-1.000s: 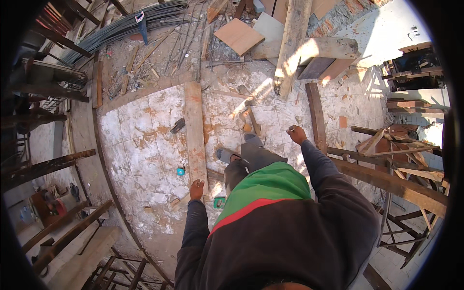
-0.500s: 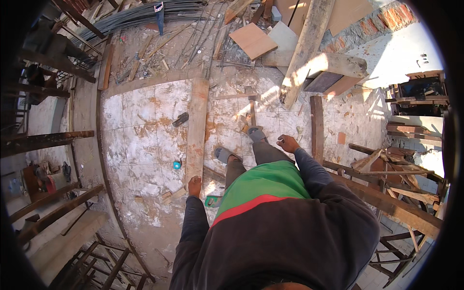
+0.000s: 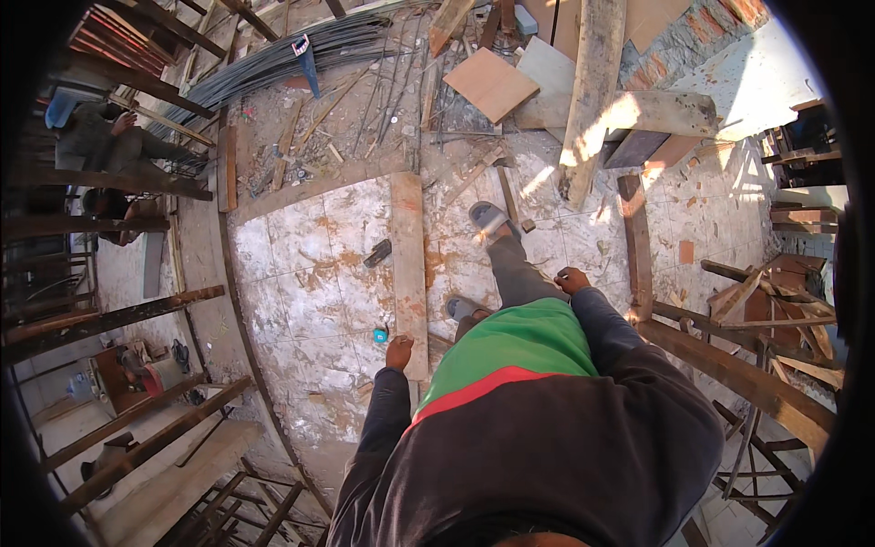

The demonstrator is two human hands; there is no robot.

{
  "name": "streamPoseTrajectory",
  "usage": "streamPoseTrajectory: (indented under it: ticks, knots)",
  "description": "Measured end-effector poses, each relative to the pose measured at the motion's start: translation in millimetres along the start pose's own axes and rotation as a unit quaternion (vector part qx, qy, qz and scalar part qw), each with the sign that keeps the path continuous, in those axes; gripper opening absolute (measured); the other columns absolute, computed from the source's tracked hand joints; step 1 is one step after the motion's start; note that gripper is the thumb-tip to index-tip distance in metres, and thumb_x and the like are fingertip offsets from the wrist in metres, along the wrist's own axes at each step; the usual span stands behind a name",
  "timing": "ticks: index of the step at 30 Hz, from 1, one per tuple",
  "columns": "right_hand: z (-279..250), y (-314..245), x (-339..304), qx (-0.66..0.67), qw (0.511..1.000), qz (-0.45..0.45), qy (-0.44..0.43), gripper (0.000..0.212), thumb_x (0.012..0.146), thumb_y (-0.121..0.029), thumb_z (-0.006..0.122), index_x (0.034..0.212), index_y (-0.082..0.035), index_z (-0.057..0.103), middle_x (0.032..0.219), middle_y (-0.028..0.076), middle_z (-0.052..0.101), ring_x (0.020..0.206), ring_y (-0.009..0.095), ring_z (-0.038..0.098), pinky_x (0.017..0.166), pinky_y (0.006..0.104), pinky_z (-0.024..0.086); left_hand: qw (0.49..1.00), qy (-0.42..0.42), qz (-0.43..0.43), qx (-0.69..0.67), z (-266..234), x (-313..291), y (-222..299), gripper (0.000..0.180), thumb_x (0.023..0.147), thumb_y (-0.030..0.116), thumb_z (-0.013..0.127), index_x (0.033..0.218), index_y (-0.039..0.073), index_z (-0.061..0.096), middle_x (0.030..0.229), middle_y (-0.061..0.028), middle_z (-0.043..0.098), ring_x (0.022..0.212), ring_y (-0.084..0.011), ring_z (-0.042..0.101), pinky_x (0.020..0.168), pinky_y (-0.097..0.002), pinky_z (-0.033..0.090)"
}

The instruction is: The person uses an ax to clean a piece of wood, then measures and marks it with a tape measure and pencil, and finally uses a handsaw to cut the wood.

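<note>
My left hand (image 3: pixel 398 352) hangs with loosely curled fingers above the near end of a long flat plank (image 3: pixel 407 264) lying on the dirty tiled floor. Close by on its left is a teal tape measure (image 3: pixel 380 335). My right hand (image 3: pixel 572 280), its fingers also curled, hangs beside my right leg; I see nothing in either hand. Left of the plank lies a small dark block-shaped tool (image 3: pixel 376 252). Ahead of my feet is a hammer (image 3: pixel 507 190) with a long handle, beside a thin wooden strip (image 3: pixel 474 175).
A dark beam (image 3: pixel 635 242) lies to my right, near broken wooden frames (image 3: pixel 743 301). Boards (image 3: pixel 592 100) and a plywood piece (image 3: pixel 492 84) are piled ahead. Farther left are a rebar bundle (image 3: pixel 273 68), a handsaw (image 3: pixel 307 66) and a person sitting (image 3: pixel 109 137).
I have stepped forward, my right foot now ahead of the left. My left hand has come nearer the tape measure. A green object seen earlier beside my left hand is out of sight.
</note>
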State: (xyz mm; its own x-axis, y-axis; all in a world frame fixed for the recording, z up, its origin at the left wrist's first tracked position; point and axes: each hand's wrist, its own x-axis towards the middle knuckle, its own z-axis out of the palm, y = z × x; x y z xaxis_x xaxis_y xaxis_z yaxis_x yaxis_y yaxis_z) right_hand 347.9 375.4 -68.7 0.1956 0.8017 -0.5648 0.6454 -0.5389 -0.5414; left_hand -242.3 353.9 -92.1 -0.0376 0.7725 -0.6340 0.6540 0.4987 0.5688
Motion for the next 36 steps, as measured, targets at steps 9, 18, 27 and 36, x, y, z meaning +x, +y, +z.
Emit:
streamPoseTrajectory:
  ticks: [9, 18, 27, 36]
  knots:
    - [-52.8, -25.2, 150.9, -0.327, 0.926, -0.162, -0.101, 0.033, 0.092, -0.030, 0.052, 0.101, -0.007, 0.074, 0.087, 0.023, 0.070, 0.087, 0.040, 0.069, 0.079, 0.0508, 0.055, 0.994, 0.099, 0.041, -0.037, -37.1, 116.4, 203.4, 0.050, 0.093, 0.033, 0.066, 0.124, -0.005, 0.062, 0.104, -0.0200, 0.071, 0.094, -0.0265, 0.069, 0.090, -0.0354, 0.052]
    - [-166.3, -227.8, 351.8, 0.045, 0.994, -0.095, -0.009, 0.032, 0.091, -0.027, 0.058, 0.092, 0.004, 0.066, 0.087, 0.022, 0.071, 0.074, 0.028, 0.070, 0.066, 0.0398, 0.055, 0.963, 0.103, -0.101, -0.229, -82.1, 148.9, 249.3, 0.051, 0.095, 0.031, 0.066, 0.130, -0.004, 0.058, 0.104, -0.0143, 0.070, 0.086, -0.0205, 0.067, 0.077, -0.0312, 0.053]
    - [-105.7, -324.2, 439.5, -0.043, 0.987, -0.153, 0.014, 0.035, 0.077, -0.018, 0.067, 0.106, 0.001, 0.065, 0.103, 0.027, 0.068, 0.100, 0.041, 0.067, 0.086, 0.0459, 0.053, 0.997, 0.000, -0.040, -0.067, -123.2, 215.2, 169.6, 0.035, 0.093, 0.036, 0.062, 0.110, 0.007, 0.069, 0.099, -0.0155, 0.072, 0.082, -0.0283, 0.070, 0.061, -0.0408, 0.052]
    - [8.8, -383.3, 492.0, -0.312, 0.932, -0.161, -0.090, 0.036, 0.086, -0.029, 0.060, 0.108, -0.002, 0.068, 0.103, 0.026, 0.069, 0.096, 0.041, 0.066, 0.084, 0.0498, 0.052, 0.928, 0.113, -0.046, -0.352, -391.9, 419.8, 217.0, 0.052, 0.094, 0.034, 0.065, 0.136, 0.005, 0.053, 0.119, -0.0096, 0.065, 0.089, -0.0209, 0.068, 0.060, -0.0308, 0.049]
